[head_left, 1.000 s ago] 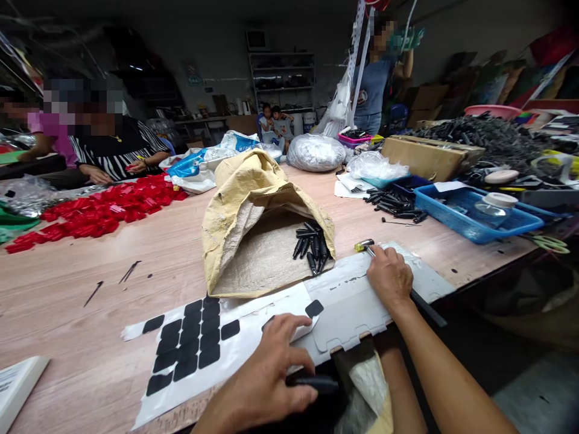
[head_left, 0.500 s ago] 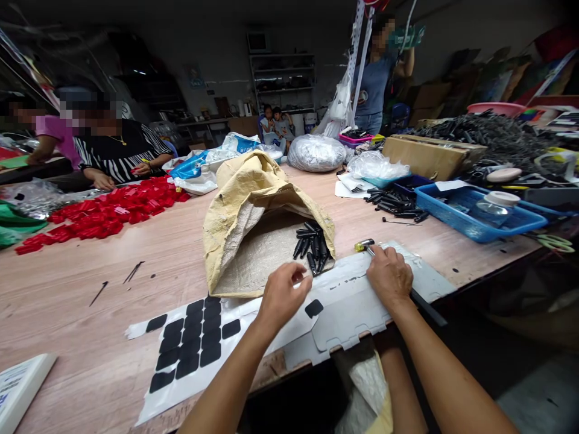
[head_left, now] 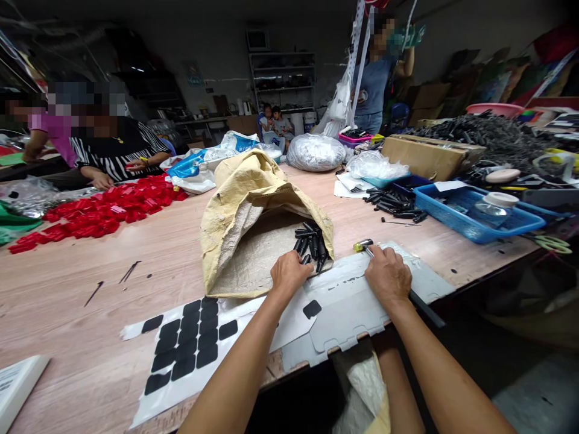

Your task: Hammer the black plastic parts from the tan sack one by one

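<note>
My right hand (head_left: 388, 274) is wrapped round the shaft of a small hammer (head_left: 427, 308), its yellow-ended head past my fingers and its dark grip trailing towards the table edge. At the mouth of an open tan woven sack (head_left: 253, 265), my left hand (head_left: 291, 276) has its fingers and thumb closed about one end of a black tubular piece (head_left: 306, 259). Several similar black tubular pieces (head_left: 319, 244) lie heaped just beyond it. Beneath my hands is a grey-white board (head_left: 348, 307). A single black rounded-square sticker (head_left: 312, 309) lies between my forearms.
A sheet of black stickers (head_left: 185, 337) lies left of my left arm. Red wrapped pieces (head_left: 99, 214) are piled at left before a co-worker (head_left: 120, 150). A blue basket (head_left: 479, 226) and more black parts (head_left: 393, 202) stand at right. A white box (head_left: 22, 386) sits lower left.
My left hand has moved forward to the black tubular pieces, and its fingers have closed about one. The right hand stays on the hammer. The view has shifted slightly.
</note>
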### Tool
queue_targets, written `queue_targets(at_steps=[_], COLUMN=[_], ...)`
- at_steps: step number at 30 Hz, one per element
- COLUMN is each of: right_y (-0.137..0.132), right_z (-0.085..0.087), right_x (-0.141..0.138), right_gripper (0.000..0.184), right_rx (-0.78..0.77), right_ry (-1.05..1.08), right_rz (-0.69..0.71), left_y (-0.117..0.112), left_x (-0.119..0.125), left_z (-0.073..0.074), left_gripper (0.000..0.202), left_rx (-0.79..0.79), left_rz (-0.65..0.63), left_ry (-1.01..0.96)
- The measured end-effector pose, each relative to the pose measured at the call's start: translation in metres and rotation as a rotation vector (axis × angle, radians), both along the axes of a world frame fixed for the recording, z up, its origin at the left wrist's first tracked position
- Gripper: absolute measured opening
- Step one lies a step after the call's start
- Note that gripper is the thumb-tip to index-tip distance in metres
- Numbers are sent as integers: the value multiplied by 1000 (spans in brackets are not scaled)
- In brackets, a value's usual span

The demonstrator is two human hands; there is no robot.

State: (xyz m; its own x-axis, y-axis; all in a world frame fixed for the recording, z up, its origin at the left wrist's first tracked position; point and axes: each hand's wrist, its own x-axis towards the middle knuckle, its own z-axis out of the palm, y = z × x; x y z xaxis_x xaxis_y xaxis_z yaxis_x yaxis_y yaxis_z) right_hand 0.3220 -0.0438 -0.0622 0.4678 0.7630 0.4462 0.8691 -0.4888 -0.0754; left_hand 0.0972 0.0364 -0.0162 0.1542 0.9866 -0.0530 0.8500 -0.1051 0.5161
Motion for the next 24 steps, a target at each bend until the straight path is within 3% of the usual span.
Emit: queue_targets(at_steps=[2,8,12,17,19,21,24], right_y=[0,0,1,-9,-19,-30,-44], right_z=[0,1,6,22,30,36,41], right_x=[0,-3,-1,-3,-16,-39,-80], right_gripper=[35,36,37,38,38,38,35], right_rx=[4,4,-26,23,147,254,256], right_ry=[6,22,71,222,331,488,738], right_rz=[0,-6,-2,49,129,297,581], left_y=[-5,-24,-31,-31,-30,-30,-31], left_x=[-14,-77,-99,-100,-99,-99,-99], left_z=[4,5,-14,-29,-29,-29,-29], left_gripper=[12,12,16,14,13,13,12], left_rx=[15,75,70,125,124,118,111], left_rz=[-44,-373,-414,-396,-386,-380,-368], left_ry=[-24,-145,-230,-285,-283,-277,-269])
